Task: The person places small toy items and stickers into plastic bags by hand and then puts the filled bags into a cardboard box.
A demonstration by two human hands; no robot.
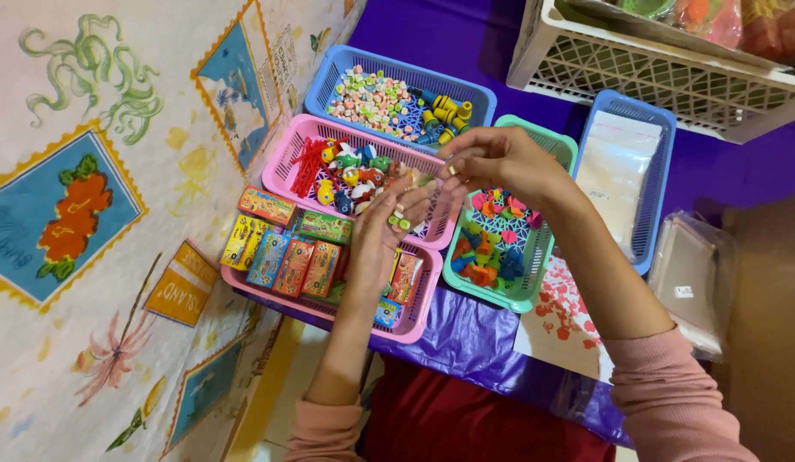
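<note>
Green beads (399, 222) lay in the cupped, open left hand (382, 233) over the pink basket (288, 144); right hand (492, 158) pinched shut, contents unclear, best kept low above that palm

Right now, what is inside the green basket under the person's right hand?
The green basket holds small colourful toy pieces, orange, blue and pink, on its lattice floor. The right hand covers its upper part, so what lies there cannot be seen.
</note>
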